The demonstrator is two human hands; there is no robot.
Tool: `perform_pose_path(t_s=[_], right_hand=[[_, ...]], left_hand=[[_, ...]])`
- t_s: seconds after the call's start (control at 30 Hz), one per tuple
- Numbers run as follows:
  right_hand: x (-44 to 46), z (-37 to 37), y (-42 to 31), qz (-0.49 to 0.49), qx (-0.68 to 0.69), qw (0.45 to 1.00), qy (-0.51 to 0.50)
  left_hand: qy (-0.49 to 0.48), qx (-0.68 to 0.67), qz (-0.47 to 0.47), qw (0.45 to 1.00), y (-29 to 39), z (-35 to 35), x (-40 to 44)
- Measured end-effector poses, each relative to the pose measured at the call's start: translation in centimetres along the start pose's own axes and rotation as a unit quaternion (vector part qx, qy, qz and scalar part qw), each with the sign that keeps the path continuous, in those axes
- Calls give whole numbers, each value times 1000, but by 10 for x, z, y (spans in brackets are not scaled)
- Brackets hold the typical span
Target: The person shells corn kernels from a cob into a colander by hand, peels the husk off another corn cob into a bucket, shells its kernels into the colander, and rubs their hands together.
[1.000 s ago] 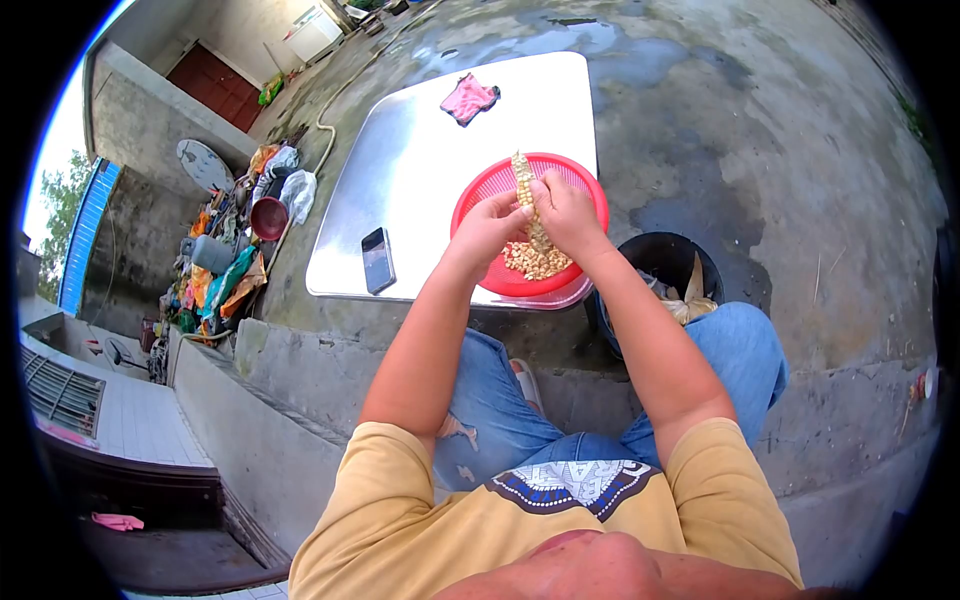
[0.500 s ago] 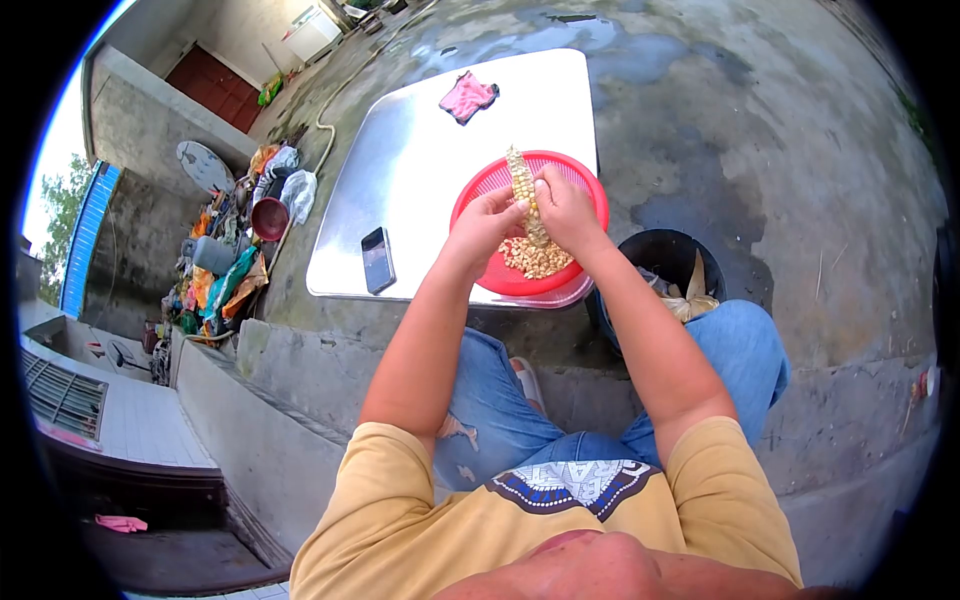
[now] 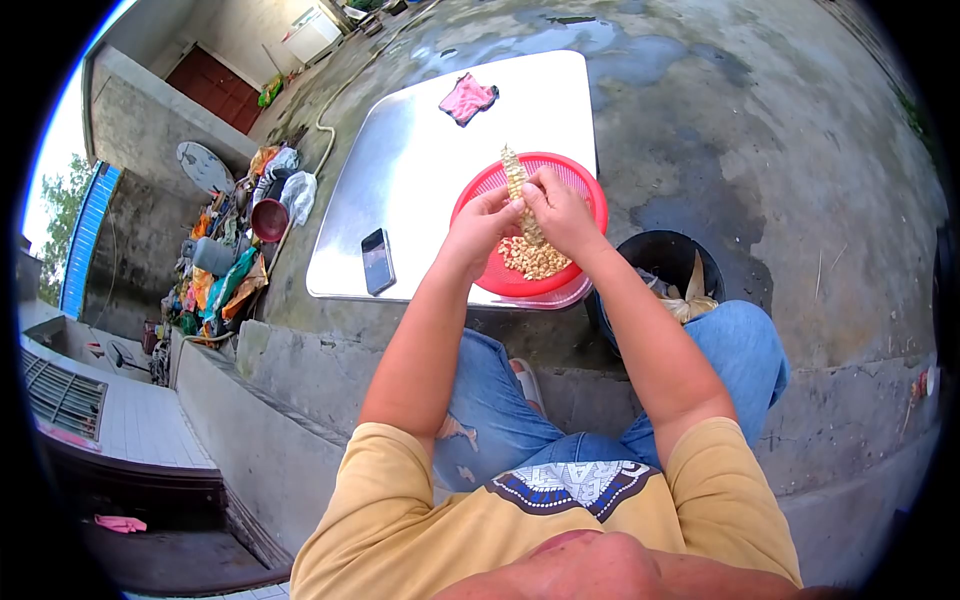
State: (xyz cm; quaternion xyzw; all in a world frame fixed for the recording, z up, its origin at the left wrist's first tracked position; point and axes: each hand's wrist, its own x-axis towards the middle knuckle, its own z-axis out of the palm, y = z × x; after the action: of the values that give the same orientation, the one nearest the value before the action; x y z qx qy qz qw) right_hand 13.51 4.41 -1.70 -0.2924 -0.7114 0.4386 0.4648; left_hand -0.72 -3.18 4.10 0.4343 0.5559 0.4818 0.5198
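Note:
A pale corn cob [image 3: 514, 172] is held upright between both hands above a red plastic basket [image 3: 590, 187]. My left hand [image 3: 484, 226] wraps its fingers round the cob from the left, the thumb pressed toward it. From the right, my right hand [image 3: 561, 215] grips the same cob, its thumb lying against the kernels. Loose kernels [image 3: 533, 260] form a pile in the lower part of the basket, just below the hands. The cob's tip points away from me, and its lower end reaches down near the pile.
The basket sits at the near right corner of a shiny metal table [image 3: 400, 150]. On the table lie a phone [image 3: 378, 261] and a pink cloth [image 3: 468, 98]. A black bucket [image 3: 668, 247] holding husks stands right of the table. Bags and clutter [image 3: 220, 285] lie at the left.
The cob's tip has shifted slightly left. My right thumb has moved across onto the cob's face, and both hands keep hold of it.

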Motion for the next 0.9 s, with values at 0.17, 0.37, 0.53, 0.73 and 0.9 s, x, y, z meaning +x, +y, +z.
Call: perform_pose_path(t_s=[0.17, 0.37, 0.53, 0.73, 0.9], right_hand=[[-2, 1, -3, 0, -29, 1000, 3], [-4, 4, 7, 15, -85, 996, 31], [0, -1, -7, 29, 20, 999, 8], [-1, -1, -4, 9, -26, 999, -15], [-2, 2, 2, 0, -110, 994, -5]], left_hand=[[4, 21, 1, 1000, 1, 4, -2], [-1, 63, 17, 998, -4, 6, -2], [29, 11, 1, 1000, -3, -3, 3], [8, -41, -10, 999, 1, -4, 0], [10, -8, -18, 1000, -3, -4, 1]])
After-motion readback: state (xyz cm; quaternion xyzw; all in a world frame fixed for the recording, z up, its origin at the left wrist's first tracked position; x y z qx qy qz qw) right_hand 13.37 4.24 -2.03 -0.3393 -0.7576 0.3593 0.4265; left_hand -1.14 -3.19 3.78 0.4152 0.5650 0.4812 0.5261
